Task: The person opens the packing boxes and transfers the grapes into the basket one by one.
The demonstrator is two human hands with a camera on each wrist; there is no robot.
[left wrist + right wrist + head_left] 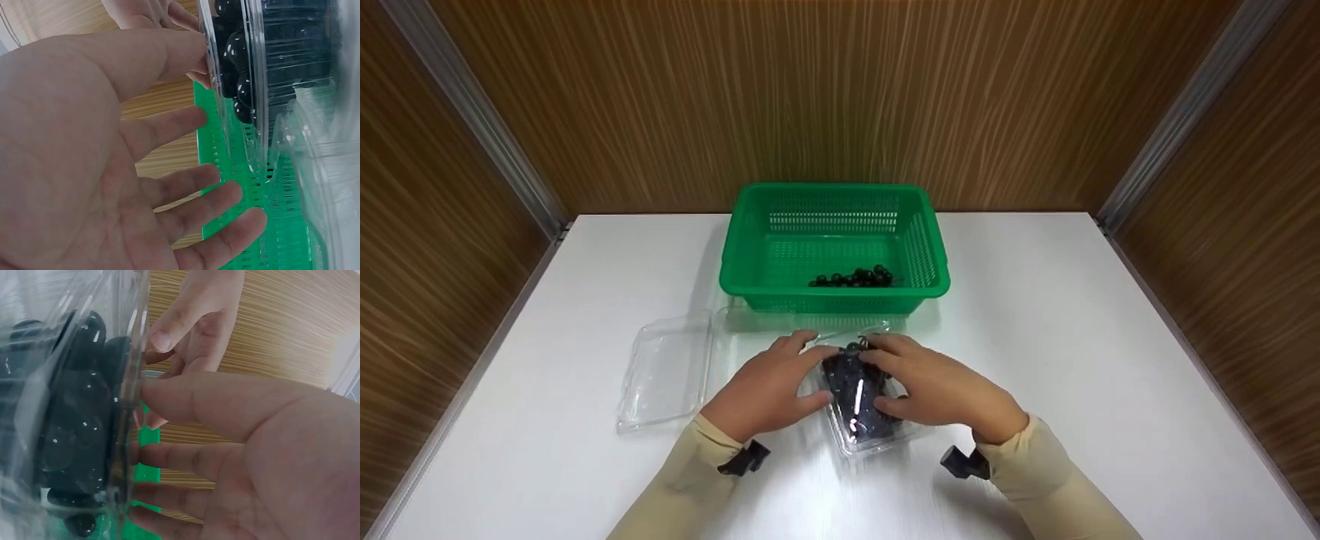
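Dark grapes (851, 386) lie inside a clear plastic clamshell box (861, 448) in front of me in the head view. On its left side is my left hand (769, 386), fingers spread and loosely bent; its thumb touches the box edge in the left wrist view. My right hand (941, 382) is on the other side, its fingers over the box and its fingertips against the plastic in the right wrist view. Neither hand is wrapped around the box. The fingers partly hide the box's far end and sides.
A green perforated basket (836, 292) stands behind the box, with a bunch of dark grapes (862, 277) near its front wall. Another clear plastic container (667, 371) lies opened out to the left. Wood-grain panels (840, 97) enclose the white table (1057, 322).
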